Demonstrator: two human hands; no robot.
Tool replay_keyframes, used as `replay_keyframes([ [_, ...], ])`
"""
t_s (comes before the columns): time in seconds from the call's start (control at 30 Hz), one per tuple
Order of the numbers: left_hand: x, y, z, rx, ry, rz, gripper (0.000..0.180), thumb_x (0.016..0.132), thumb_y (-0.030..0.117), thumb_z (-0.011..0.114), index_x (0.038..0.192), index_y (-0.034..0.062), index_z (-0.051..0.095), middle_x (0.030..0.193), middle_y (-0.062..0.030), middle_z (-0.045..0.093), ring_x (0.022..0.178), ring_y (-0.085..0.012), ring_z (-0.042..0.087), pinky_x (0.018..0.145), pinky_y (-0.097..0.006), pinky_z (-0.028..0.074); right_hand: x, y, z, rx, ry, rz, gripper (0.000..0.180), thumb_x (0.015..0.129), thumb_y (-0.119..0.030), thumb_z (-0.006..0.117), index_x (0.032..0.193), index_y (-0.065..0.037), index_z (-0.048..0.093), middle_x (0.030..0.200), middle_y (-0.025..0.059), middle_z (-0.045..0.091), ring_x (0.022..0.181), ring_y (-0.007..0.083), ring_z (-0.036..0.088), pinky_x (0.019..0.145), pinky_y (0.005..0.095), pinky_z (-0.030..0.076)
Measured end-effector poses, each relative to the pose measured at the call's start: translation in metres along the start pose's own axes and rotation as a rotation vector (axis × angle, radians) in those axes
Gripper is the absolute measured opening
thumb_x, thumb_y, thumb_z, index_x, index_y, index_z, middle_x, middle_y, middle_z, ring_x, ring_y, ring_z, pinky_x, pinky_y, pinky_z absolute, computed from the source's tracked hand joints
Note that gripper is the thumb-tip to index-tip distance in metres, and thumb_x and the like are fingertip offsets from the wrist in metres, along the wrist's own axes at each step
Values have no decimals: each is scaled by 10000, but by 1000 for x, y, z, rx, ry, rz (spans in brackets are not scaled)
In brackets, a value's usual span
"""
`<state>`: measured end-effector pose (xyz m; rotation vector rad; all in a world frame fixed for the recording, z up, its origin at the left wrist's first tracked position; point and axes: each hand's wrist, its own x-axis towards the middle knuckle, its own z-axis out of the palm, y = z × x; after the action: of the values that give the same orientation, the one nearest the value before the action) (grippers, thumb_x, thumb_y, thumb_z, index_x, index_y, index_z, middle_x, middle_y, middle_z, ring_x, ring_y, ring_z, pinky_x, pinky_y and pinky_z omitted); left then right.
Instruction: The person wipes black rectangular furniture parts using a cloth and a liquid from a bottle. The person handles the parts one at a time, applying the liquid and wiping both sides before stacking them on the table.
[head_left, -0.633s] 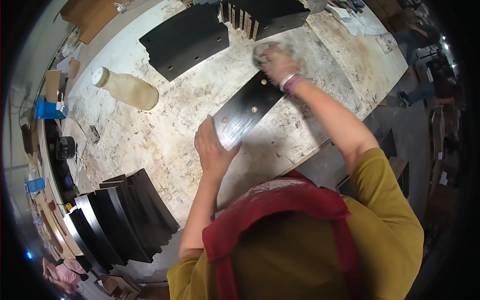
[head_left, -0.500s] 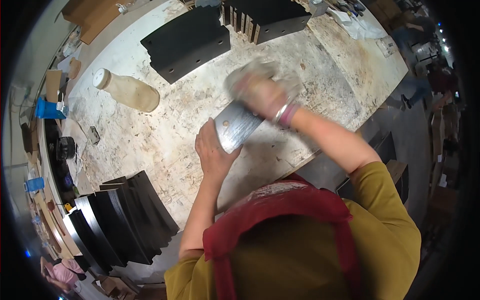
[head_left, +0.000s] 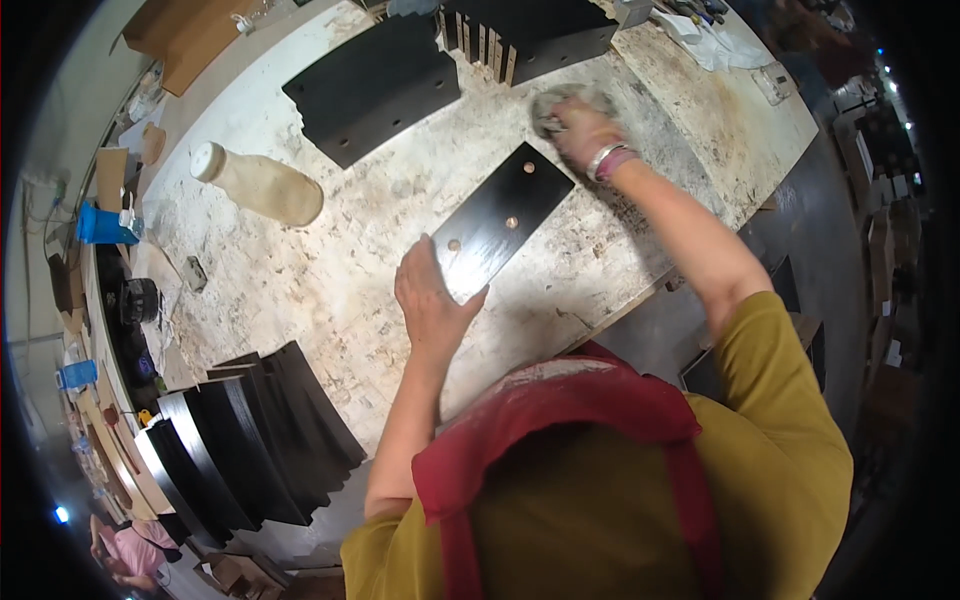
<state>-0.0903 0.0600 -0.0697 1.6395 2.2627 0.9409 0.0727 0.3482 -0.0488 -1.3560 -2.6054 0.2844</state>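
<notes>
- The right hand [head_left: 585, 135] has swung out past the far end of the black panel [head_left: 497, 222] since half a second ago, when it was over the panel's near half; it now sits on the bare worktop [head_left: 330, 260], fingers curled shut around a grey rag [head_left: 560, 103].
- That travel, up and down the panel's length, reads as a wiping stroke at its far reach; the panel's face shows a glossy sheen, so I judge the wiping well under way rather than finished.
- The left hand [head_left: 432, 300] has stayed put, lying flat and open with its fingers spread on the near corner of the panel, pinning it to the worktop.
- The black panel lies flat near the middle of the worktop, running diagonally away from the person, with three small round holes along its length.
- Containers: a pale plastic bottle [head_left: 258, 185] with a white cap lies on its side to the left, well apart from the hands; what it holds cannot be told.
- A blue container [head_left: 103, 225] stands at the far left edge of the bench, contents hidden.
- More black panels wait in a fanned stack [head_left: 245, 435] at the near left, and others lie stacked flat [head_left: 372, 85] at the far side.
</notes>
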Motion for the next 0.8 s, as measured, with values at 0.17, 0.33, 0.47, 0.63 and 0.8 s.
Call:
replay_keyframes([
  [0.17,2,-8,5,22,37,-30,1061,571,228,839,1427,5,253,1301,-210,449,1211,-374,418,1044,-456,294,-43,-74,4,152,39,-311,223,804,-188,630,1007,-97,645,1023,142,625,907,317,626,815,388,506],
  [0.33,1,-9,4,30,47,32,1105,565,235,847,1445,11,217,1297,-211,454,1188,-373,436,1027,-463,311,-32,-49,2,227,-126,132,264,822,-150,620,1080,-98,600,983,125,656,876,291,658,759,372,533],
  [0.47,1,-12,8,18,60,19,1121,572,260,850,1449,11,197,1291,-216,469,1188,-380,441,1026,-467,311,-48,-80,-4,280,24,-274,216,806,-138,624,1014,-86,645,983,110,660,896,275,647,802,364,522],
  [0.63,4,-12,9,14,57,62,1088,570,241,851,1427,-23,235,1278,-222,470,1186,-379,438,1025,-460,315,-114,-99,47,459,-56,-491,152,804,-117,573,944,-130,630,931,81,648,822,253,642,802,365,501],
  [0.8,0,-7,4,35,34,38,1095,553,225,856,1428,-14,242,1285,-214,462,1197,-371,428,1030,-454,313,-74,-25,-5,135,234,-261,169,799,-85,620,967,-80,638,879,136,643,795,288,650,696,395,531],
])
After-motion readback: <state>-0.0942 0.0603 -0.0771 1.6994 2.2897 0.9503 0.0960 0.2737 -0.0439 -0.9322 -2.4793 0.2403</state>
